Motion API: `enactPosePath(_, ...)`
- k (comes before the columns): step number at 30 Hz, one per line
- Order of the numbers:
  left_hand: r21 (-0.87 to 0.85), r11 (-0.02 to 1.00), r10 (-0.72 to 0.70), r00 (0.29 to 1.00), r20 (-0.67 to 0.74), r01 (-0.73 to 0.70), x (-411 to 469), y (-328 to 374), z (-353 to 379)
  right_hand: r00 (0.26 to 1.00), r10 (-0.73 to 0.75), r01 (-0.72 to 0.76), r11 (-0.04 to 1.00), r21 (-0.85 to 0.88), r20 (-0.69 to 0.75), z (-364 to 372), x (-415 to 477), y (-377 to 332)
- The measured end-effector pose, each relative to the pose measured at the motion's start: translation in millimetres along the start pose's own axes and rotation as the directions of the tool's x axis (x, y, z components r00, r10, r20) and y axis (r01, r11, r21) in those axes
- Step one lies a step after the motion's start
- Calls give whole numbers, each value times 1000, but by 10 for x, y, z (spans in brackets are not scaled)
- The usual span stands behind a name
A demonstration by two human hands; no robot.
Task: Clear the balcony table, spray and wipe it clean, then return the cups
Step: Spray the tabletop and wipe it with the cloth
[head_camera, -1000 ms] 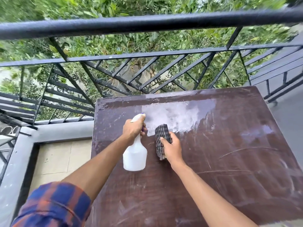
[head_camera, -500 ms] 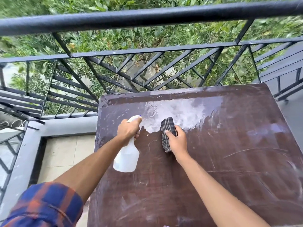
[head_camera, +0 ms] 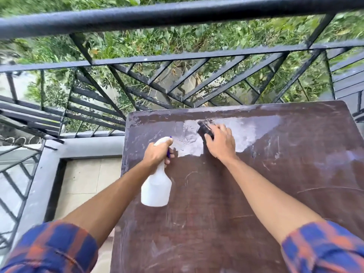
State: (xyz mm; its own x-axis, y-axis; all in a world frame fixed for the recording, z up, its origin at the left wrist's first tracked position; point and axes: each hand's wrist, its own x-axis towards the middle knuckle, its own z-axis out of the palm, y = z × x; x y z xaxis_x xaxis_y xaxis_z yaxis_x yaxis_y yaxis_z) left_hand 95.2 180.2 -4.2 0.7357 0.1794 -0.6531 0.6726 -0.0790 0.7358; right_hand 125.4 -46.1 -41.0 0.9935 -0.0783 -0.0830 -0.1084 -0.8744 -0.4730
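Setting: balcony, brown table (head_camera: 256,203) against black railing (head_camera: 177,14); I see no cups.
Left hand (head_camera: 157,152): wrapped round spray bottle (head_camera: 156,186), held above table's left edge.
Right hand (head_camera: 221,142): pressing dark cloth (head_camera: 204,129) flat, fingers over it.
Key relation: wet patch (head_camera: 250,133) continues rightward from the cloth; right hand nearer.

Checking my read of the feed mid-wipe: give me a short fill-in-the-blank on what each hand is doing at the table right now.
1. The left hand grips a white ____ bottle.
2. The right hand presses a dark ____ onto the table.
3. The shiny wet patch lies near the table's ____ edge, by the railing.

Missing words: spray; cloth; far
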Motion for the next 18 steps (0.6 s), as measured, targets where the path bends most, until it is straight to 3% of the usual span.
enactPosePath(3,-73,997,8,999,-53,-12,140,88,-142,995,-62,74,982,-175,76,168,70,-22)
enactPosePath(7,-102,994,32,995,-97,-42,360,200,-398,996,-59,71,972,-224,61,471,18,-68)
enactPosePath(13,-148,988,26,991,-134,-46,532,399,-780,993,106,-113,978,-178,-47,544,570,-128)
enactPosePath(18,-180,982,25,985,-172,-57,511,404,-1208,950,282,-294,953,-76,-137,855,841,-747)
